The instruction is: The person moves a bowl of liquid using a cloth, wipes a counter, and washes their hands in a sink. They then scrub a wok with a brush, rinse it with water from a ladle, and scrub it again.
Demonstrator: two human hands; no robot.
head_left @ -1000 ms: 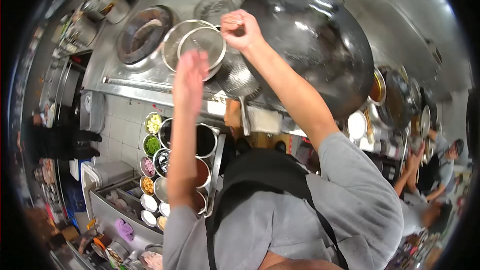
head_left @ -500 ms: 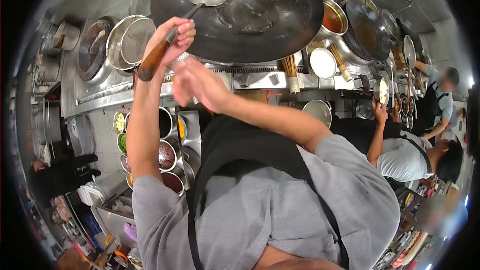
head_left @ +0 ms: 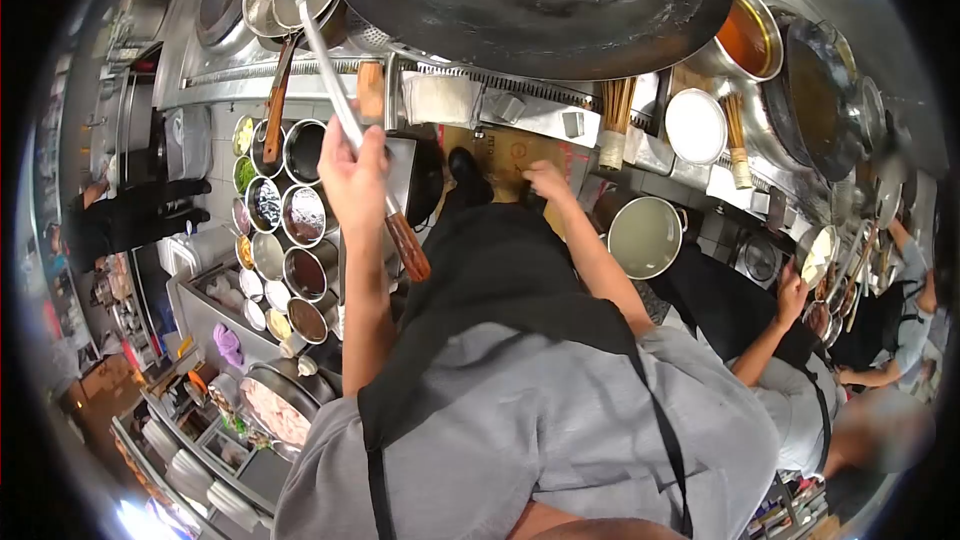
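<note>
My left hand [head_left: 355,178] is shut on the shaft of a long steel ladle [head_left: 328,75], just above its wooden grip. The ladle's bowl is raised at the upper left, over the strainers beside the big black wok [head_left: 530,0]. The wok's inside looks wet and holds no food. My right hand [head_left: 548,181] hangs low in front of the stove edge, below the wok, with its fingers curled. I cannot tell whether it holds anything. I wear a grey shirt and a black apron.
Several steel bowls of sauces and seasonings [head_left: 300,215] stand to my left. A wooden-handled strainer [head_left: 277,100], bamboo brushes [head_left: 612,120], a white plate [head_left: 695,125] and a steel pot [head_left: 647,237] line the stove front. A co-worker [head_left: 790,360] works at my right.
My left hand has pulled the ladle out of the wok and swung its bowl up to the left. My right hand has dropped from chest height to below the stove edge.
</note>
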